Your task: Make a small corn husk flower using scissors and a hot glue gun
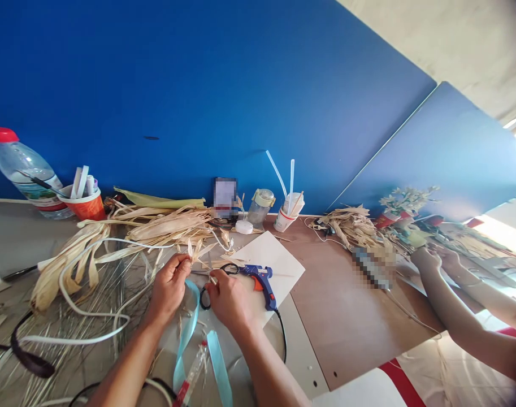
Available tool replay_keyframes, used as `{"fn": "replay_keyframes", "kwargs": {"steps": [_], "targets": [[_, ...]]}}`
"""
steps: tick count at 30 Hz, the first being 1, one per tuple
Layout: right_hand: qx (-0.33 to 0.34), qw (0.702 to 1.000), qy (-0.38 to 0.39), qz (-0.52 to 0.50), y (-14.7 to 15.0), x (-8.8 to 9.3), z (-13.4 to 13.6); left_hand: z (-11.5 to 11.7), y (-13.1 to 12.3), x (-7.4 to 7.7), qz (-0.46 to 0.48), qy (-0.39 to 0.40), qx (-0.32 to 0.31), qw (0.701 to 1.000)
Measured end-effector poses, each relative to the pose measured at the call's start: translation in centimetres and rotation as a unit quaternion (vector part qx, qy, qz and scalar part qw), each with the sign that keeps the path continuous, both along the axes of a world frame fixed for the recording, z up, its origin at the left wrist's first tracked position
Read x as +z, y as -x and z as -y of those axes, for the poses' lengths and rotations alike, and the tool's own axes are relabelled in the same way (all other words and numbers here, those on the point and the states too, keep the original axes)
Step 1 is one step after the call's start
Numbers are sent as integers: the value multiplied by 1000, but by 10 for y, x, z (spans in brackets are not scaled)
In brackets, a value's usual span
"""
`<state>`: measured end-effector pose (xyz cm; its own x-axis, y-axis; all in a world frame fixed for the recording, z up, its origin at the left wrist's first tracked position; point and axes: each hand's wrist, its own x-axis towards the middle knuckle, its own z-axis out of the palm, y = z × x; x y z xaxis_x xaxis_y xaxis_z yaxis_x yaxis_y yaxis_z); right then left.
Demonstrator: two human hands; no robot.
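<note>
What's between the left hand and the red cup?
Dried husks and a white cable lie between the left hand and the red cup, head view.

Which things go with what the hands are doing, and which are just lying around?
Probably part of the job:
- small pale dried-husk piece, held in the left hand
- blue glue gun with orange trigger, beside the right hand
- long beige dried husks

Probably just lying about:
- clear plastic bottle with red cap
- clear lidded jar
</note>
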<state>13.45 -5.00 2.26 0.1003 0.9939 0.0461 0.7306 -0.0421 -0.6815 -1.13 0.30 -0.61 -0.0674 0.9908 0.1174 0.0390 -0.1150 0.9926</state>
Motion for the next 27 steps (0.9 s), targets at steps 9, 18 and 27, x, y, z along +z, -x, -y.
{"fn": "replay_keyframes", "kwargs": {"steps": [9,18,27], "targets": [[20,979,8,203,-8,7,8,0,-2,-3,10,-17,-2,1000],[5,978,-2,209,-1,2,8,-1,0,-8,8,-25,0,1000],[-114,958,-38,-259,-52,10,-13,1,1,6,-43,-107,21,993]]}}
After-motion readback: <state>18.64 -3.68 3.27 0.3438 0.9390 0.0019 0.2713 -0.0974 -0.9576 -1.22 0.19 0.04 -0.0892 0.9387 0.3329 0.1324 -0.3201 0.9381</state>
